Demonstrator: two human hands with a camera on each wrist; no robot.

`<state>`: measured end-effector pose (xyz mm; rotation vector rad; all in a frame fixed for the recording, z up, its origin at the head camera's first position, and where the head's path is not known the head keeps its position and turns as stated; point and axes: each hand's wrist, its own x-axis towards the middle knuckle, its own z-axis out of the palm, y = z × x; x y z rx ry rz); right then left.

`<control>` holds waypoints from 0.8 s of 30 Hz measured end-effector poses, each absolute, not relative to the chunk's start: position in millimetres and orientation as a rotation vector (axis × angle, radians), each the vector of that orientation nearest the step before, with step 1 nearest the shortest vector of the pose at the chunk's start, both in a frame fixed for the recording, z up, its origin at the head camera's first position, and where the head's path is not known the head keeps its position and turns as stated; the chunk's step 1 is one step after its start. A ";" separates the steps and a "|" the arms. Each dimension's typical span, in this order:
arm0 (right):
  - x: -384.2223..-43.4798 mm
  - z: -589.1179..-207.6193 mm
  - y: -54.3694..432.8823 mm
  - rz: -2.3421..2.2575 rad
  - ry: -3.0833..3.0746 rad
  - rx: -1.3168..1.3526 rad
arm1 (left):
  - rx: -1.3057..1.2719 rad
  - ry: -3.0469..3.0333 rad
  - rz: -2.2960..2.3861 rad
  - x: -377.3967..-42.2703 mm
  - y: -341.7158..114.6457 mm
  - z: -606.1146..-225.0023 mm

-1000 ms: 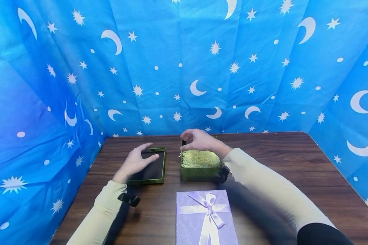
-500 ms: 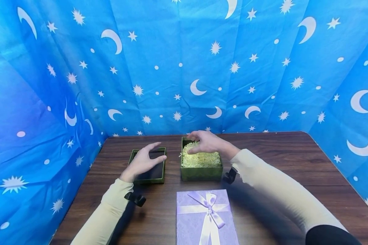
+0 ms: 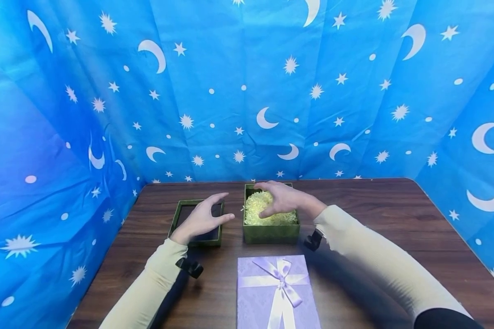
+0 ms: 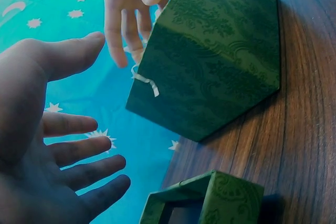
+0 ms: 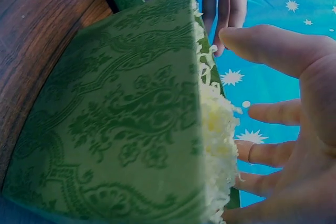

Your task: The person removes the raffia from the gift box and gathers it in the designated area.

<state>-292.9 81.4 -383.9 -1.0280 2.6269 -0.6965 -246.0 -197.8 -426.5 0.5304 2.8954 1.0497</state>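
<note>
A green patterned box (image 3: 271, 233) stands open at the back middle of the table, filled with pale yellow paper shred (image 3: 255, 211). Over the shred hovers my right hand (image 3: 286, 198), fingers spread and holding nothing; in the right wrist view its fingertips are right at the filling. My left hand (image 3: 203, 219) is above the green lid (image 3: 220, 233), which lies with its dark inside upward left of the box. Its thumb and fingers are apart with nothing between them. One strand of shred (image 4: 146, 80) hangs over the box's rim in the left wrist view.
A lilac gift box (image 3: 257, 301) with a ribbon bow (image 3: 281, 276) lies at the front middle of the dark wooden table (image 3: 374, 210). Blue cloth (image 3: 222, 59) with moons and stars hangs behind and along both sides.
My left hand has moved right across the lid, towards the box. My right hand has drawn back right and slightly nearer from the box's far left corner, uncovering more of the shred.
</note>
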 end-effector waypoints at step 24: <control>-293.0 -401.8 82.1 -0.552 2.632 -1.083 | 0.669 2.814 0.975 -249.4 -172.4 -435.4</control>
